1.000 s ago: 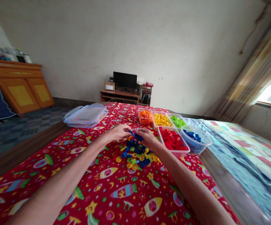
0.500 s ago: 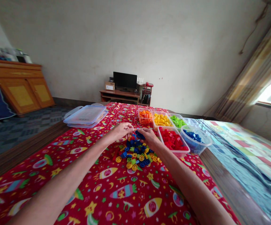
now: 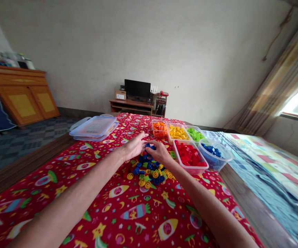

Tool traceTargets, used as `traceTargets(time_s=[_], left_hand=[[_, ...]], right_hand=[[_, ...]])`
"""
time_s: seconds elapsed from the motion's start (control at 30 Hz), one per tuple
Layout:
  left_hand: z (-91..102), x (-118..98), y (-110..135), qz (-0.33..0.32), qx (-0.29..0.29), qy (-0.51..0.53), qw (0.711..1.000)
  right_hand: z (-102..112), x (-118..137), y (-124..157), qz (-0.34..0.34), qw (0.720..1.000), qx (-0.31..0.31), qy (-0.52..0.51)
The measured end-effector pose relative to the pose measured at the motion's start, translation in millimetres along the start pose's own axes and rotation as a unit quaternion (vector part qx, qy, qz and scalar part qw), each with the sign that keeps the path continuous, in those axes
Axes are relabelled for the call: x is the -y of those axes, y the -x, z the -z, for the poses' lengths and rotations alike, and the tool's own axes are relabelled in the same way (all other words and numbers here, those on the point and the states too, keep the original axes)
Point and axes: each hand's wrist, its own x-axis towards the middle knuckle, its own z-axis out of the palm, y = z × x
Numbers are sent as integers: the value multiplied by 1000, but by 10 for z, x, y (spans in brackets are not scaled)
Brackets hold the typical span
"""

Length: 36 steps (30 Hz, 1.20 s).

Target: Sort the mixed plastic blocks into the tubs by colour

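A heap of small toy bricks (image 3: 149, 168), blue, yellow and green, lies on the red rocket-print tablecloth (image 3: 128, 210). My left hand (image 3: 133, 147) reaches over the far side of the heap with its fingers stretched out. My right hand (image 3: 158, 151) sits beside it, fingers curled round blue bricks (image 3: 150, 146) at the top of the heap. The two hands nearly touch.
Clear tubs stand at the right of the heap: orange bricks (image 3: 159, 128), yellow (image 3: 178, 132), green (image 3: 195, 133), red (image 3: 190, 155) and a round tub of blue (image 3: 214, 151). Stacked clear lids (image 3: 94, 127) lie at the far left. The table's right edge runs close by.
My left hand has gone from a pinch to stretched fingers, reaching further over the heap. My right hand has sunk slightly onto the blue bricks.
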Motion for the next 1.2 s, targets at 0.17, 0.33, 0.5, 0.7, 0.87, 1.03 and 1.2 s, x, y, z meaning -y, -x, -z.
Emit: traceTargets(time_s=[0.17,0.33,0.5,0.7,0.87,1.03,1.2], left_hand=[[-60,16,-4,0,-10,-7,1000],[40,30,-52,-55,-89,-46,993],[186,39,-107,-82,-97,-70,989],[281,72,-153,-65,-117,-98,986],[331,100,-166,-68,-122,-124,983],[402,173,-238,-109,-82,-233,963],[403,289,-326,-197,14,-474,858]], right_hand=[[29,26,-2,49,995,-39,78],[436,146,-99,64,989,-91,100],[1357,255,-39,0,974,-106,200],[2228,45,265,-143,867,-225,420],[2456,-116,397,-176,825,-245,478],[2311,53,305,-98,826,-283,478],[1856,244,149,-46,834,-253,488]])
